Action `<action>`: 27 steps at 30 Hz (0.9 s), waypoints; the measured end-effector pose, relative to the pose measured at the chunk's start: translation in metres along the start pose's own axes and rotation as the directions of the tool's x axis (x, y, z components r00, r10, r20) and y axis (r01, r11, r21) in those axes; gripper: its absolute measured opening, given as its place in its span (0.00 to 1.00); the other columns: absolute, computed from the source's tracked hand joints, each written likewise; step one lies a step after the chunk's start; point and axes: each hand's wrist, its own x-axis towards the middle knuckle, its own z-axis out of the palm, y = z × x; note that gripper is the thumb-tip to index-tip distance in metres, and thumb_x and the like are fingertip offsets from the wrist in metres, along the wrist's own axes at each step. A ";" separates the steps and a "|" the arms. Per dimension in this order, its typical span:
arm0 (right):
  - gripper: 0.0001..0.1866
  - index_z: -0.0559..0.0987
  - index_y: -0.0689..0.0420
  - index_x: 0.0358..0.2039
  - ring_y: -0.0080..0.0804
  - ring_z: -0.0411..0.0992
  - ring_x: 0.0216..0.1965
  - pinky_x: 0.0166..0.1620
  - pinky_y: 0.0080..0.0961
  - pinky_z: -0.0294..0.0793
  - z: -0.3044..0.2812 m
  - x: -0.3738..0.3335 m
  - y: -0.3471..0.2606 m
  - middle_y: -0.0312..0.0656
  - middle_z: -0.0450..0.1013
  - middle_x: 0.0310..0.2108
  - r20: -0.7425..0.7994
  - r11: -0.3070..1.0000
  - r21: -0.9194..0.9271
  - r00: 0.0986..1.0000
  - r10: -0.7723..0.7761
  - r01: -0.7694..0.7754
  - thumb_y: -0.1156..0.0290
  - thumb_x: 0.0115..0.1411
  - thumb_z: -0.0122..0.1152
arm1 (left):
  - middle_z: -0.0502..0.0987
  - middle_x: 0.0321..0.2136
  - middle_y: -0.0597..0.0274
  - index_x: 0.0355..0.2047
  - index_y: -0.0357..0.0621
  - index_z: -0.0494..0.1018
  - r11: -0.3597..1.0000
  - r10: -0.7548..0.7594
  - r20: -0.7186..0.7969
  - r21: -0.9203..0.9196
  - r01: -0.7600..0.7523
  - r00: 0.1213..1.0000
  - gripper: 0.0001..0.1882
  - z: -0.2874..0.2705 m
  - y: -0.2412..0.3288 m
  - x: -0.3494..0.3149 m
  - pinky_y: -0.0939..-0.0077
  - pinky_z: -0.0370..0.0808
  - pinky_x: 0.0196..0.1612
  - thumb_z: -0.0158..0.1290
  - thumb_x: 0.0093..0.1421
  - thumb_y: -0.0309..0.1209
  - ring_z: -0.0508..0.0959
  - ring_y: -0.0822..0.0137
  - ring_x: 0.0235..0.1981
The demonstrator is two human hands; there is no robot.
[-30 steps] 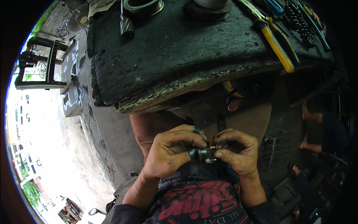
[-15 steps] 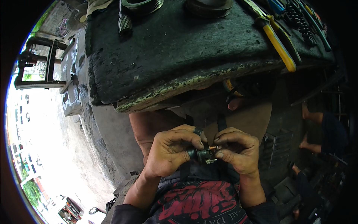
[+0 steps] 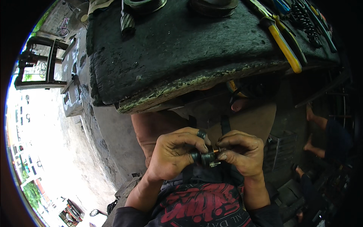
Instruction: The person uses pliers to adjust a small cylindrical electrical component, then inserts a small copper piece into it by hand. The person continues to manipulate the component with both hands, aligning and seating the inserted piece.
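Observation:
Above my lap, my left hand [image 3: 170,153] is closed around a small black round part [image 3: 205,158], its thumb and fingertips on the rim. A silvery threaded stud [image 3: 214,164] sticks out of the part's right side. Just above it, a copper-coloured bolt [image 3: 216,150] projects toward my right hand [image 3: 244,151]. The thumb and fingertips of that hand are pinched at the bolt's outer end. Dark bands are wrapped on the left thumb and one left finger. My fingers hide much of the part.
A worn dark workbench [image 3: 151,53] spans the far side. On it lie a splined metal shaft [image 3: 127,22], metal rings [image 3: 213,6], yellow-handled pliers [image 3: 283,45] and a coiled spring [image 3: 305,26]. A metal crate [image 3: 281,151] stands at right; another person's bare legs [image 3: 317,136] show beyond.
The black part has turned slightly in my fingers, and the plate around the copper-coloured bolt shows less. Both hands keep their grip, nearly in place.

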 end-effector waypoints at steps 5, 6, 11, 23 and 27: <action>0.14 0.86 0.67 0.36 0.26 0.81 0.33 0.34 0.18 0.79 -0.001 0.003 -0.001 0.46 0.82 0.33 0.028 0.996 -0.085 0.999 -0.038 0.040 0.73 0.52 0.79 | 0.79 0.44 0.47 0.33 0.32 0.80 0.999 -0.050 -0.008 0.008 0.050 0.999 0.07 0.001 0.006 -0.001 0.69 0.82 0.52 0.65 0.54 0.14 0.81 0.62 0.47; 0.14 0.86 0.67 0.36 0.25 0.81 0.33 0.33 0.18 0.79 -0.001 0.003 0.000 0.45 0.82 0.33 0.028 0.996 -0.085 0.999 -0.038 0.040 0.73 0.52 0.79 | 0.79 0.44 0.47 0.33 0.32 0.81 0.999 -0.049 -0.006 0.011 0.049 0.999 0.07 0.001 0.006 -0.001 0.69 0.82 0.52 0.65 0.54 0.15 0.81 0.62 0.47; 0.15 0.85 0.67 0.38 0.25 0.81 0.33 0.34 0.18 0.79 0.001 0.002 -0.001 0.44 0.82 0.33 0.010 0.997 -0.073 1.000 -0.029 0.029 0.74 0.52 0.79 | 0.79 0.44 0.47 0.33 0.32 0.80 0.998 -0.066 -0.020 -0.010 0.066 0.998 0.07 0.001 0.005 -0.001 0.69 0.82 0.52 0.66 0.54 0.16 0.81 0.62 0.47; 0.15 0.84 0.67 0.39 0.32 0.79 0.40 0.43 0.26 0.81 -0.002 -0.003 -0.002 0.48 0.79 0.39 0.032 0.999 -0.039 0.999 0.005 -0.003 0.81 0.50 0.76 | 0.78 0.46 0.47 0.36 0.32 0.80 0.994 -0.085 0.051 -0.072 0.088 0.995 0.09 -0.009 -0.005 -0.001 0.67 0.81 0.52 0.62 0.53 0.16 0.81 0.59 0.47; 0.15 0.84 0.65 0.37 0.40 0.78 0.43 0.46 0.32 0.78 -0.003 -0.019 0.003 0.50 0.78 0.39 -0.091 0.987 -0.098 0.989 0.119 -0.128 0.75 0.47 0.74 | 0.81 0.46 0.52 0.44 0.32 0.79 0.979 -0.167 0.073 0.133 0.157 0.983 0.21 -0.015 -0.001 -0.004 0.65 0.75 0.59 0.54 0.46 0.16 0.79 0.61 0.52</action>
